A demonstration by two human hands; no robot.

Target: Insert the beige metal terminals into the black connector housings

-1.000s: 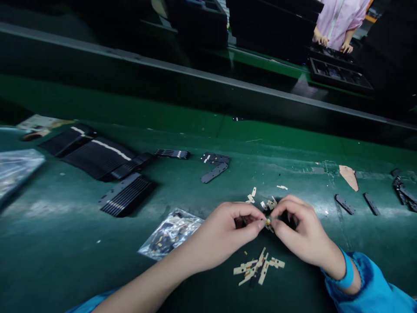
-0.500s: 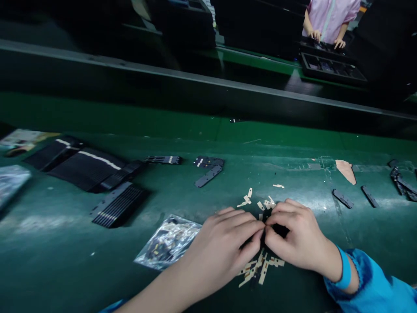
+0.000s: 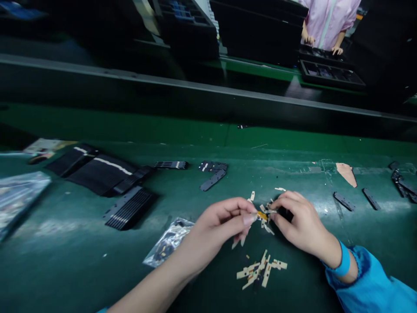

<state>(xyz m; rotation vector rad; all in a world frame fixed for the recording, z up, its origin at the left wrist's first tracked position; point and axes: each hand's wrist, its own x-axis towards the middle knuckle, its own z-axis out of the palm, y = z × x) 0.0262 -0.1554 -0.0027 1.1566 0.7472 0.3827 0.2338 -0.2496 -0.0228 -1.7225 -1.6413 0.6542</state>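
Observation:
My left hand (image 3: 224, 221) pinches a small amber flexible strip (image 3: 262, 215) between thumb and forefinger; its other fingers curl underneath. Facing it, my right hand (image 3: 299, 224) has thumb and fingertips closed on a small pale piece (image 3: 271, 211) at the strip's right end. Whether the two are joined I cannot tell. Under and behind the fingertips lie scattered cream-coloured tabs (image 3: 252, 196), partly hidden. Closer to me is a loose pile of cream strips (image 3: 266, 276) with orange and dark parts.
Left of my forearm lies a clear bag of small parts (image 3: 167, 241). Farther left are a stack of slotted black parts (image 3: 128, 208) and black sheets (image 3: 97, 171). Flat black pieces (image 3: 213, 179) lie ahead, with more black bars (image 3: 343, 201) rightward. A person (image 3: 329, 26) works across the bench.
My hands have drawn slightly apart, uncovering the amber strip between them. My left fingers have turned, and the near pile shows more fully. The view has shifted a little.

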